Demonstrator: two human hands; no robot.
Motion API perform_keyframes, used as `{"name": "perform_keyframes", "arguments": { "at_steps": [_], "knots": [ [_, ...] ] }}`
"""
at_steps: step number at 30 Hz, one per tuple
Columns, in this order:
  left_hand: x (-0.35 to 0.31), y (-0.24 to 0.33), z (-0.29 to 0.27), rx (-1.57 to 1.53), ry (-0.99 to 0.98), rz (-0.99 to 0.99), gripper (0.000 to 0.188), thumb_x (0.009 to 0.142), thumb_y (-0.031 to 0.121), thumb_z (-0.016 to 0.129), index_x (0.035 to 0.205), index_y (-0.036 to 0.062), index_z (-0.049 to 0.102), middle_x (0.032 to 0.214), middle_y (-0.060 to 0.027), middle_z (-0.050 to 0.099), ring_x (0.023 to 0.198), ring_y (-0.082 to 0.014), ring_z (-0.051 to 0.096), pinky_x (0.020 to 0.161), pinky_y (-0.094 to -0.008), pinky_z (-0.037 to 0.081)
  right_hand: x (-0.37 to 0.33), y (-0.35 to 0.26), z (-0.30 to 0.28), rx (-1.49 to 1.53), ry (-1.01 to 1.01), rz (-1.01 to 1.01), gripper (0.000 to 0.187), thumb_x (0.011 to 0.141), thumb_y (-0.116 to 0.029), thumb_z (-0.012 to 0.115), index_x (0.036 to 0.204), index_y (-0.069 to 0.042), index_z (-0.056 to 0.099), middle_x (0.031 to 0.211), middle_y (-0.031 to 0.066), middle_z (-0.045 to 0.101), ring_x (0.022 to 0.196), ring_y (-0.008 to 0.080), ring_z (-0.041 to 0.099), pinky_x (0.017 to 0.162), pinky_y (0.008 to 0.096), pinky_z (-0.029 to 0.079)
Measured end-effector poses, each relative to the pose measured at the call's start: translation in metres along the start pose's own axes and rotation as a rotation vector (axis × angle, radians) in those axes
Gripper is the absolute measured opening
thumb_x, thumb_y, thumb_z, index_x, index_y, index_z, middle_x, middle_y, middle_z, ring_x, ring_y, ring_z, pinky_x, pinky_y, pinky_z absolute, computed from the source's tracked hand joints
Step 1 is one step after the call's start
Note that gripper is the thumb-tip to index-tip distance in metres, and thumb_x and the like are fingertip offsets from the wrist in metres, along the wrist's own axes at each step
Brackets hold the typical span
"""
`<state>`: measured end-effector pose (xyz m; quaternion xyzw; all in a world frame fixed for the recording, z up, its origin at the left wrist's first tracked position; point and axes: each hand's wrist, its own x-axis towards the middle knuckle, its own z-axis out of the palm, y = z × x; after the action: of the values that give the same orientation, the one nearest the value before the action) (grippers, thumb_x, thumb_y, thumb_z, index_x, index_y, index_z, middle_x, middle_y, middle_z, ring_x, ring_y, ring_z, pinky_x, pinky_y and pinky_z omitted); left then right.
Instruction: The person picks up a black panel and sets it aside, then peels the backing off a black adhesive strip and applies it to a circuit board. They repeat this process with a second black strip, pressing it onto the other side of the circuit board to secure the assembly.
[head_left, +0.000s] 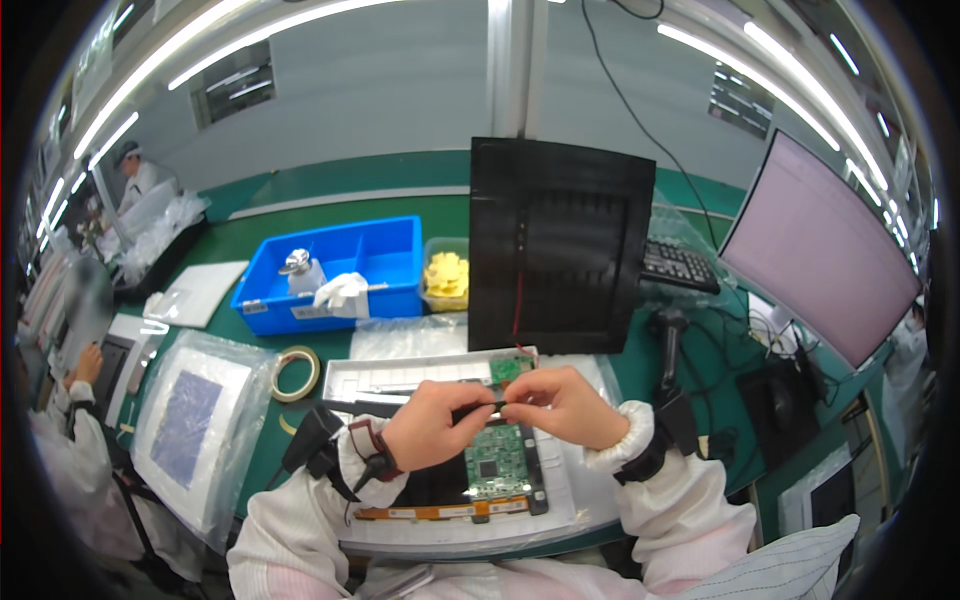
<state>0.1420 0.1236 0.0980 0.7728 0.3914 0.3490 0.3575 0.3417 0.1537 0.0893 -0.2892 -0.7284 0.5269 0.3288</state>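
Observation:
My left hand (pixel 430 428) and my right hand (pixel 562 405) meet fingertip to fingertip, both closed in a pinch. A small dark strip (pixel 470 410) shows between them; its exact kind is too small to tell. Right below lies a green circuit board (pixel 500 465) on a flat black panel unit, with an orange flex strip (pixel 430 513) along its near edge. A smaller green board (pixel 508 368) shows just beyond my fingers. The unit rests in a white tray (pixel 562 500). My hands hide part of the unit.
Behind the tray stands a black display panel (pixel 560 240) with a red wire. A blue divided bin (pixel 390 260) holds a dispenser bottle (pixel 305 275). A tape roll (pixel 296 374) and a bagged panel (pixel 195 430) lie left. A handheld scanner (pixel 670 350), cables and a monitor (pixel 820 250) are right.

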Motion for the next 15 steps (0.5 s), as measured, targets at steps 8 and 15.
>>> {"name": "perform_keyframes", "arguments": {
  "at_steps": [8,15],
  "knots": [
    [-0.001,-0.010,0.005,0.095,0.021,0.091,0.007,0.079,0.006,0.058,0.081,0.0011,0.062,0.063,-0.0085,0.060,0.057,-0.0164,0.060,0.054,-0.0251,0.045,-0.001,0.012,0.003,-0.111,0.023,-0.081,0.010,0.078,-0.005,0.066,0.084,0.002,0.063,0.072,0.0042,0.062,0.063,0.0070,0.054,0.056,0.0207,0.044],
    [-0.002,-0.014,0.008,0.046,0.010,0.023,0.010,0.078,0.010,0.058,0.083,0.0020,0.062,0.069,-0.0137,0.060,0.061,-0.0275,0.059,0.055,-0.0306,0.046,-0.001,0.011,0.005,-0.205,0.022,-0.152,0.010,0.076,-0.004,0.067,0.081,0.003,0.062,0.068,0.0070,0.060,0.058,0.0103,0.053,0.053,0.0223,0.043]
  ]
}}
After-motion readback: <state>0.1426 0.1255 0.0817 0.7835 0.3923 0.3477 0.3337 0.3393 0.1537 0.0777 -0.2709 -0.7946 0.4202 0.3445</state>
